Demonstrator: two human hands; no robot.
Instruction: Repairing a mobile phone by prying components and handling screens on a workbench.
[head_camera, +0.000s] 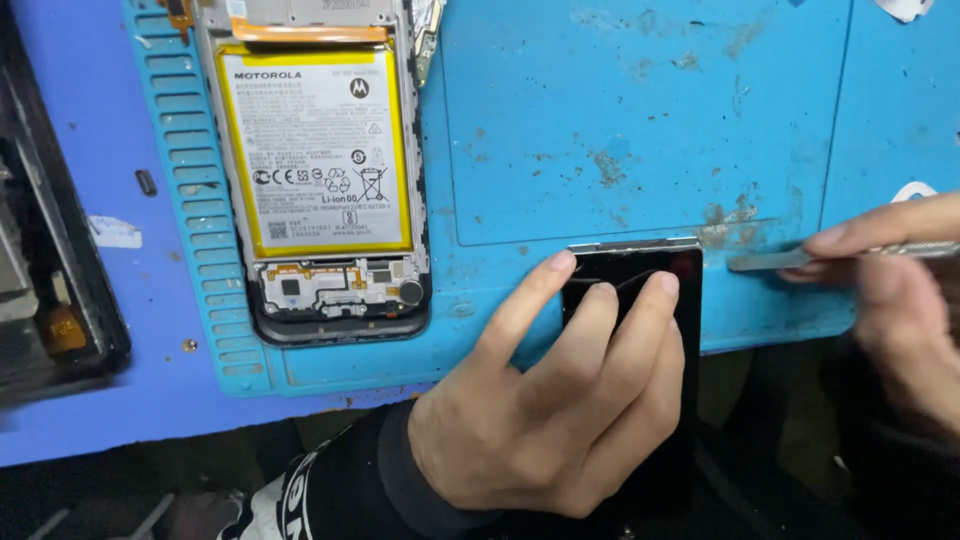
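My left hand (560, 400) lies flat on a black phone screen panel (640, 270), three fingertips pressing its upper part at the near edge of the blue work mat (620, 120). The panel hangs over the mat's front edge toward me. My right hand (890, 300) comes in from the right and pinches a thin flat metal blade (775, 261). The blade's tip points left, just right of the panel's top right corner and apart from it. An opened phone body (320, 170) with a yellow-edged white battery lies face up at the mat's upper left.
A dark tray-like object (50, 290) with an orange part sits at the left edge on the blue table. A small white scrap (115, 232) and a small dark bit (146, 182) lie left of the mat. The mat's centre is scuffed and stained.
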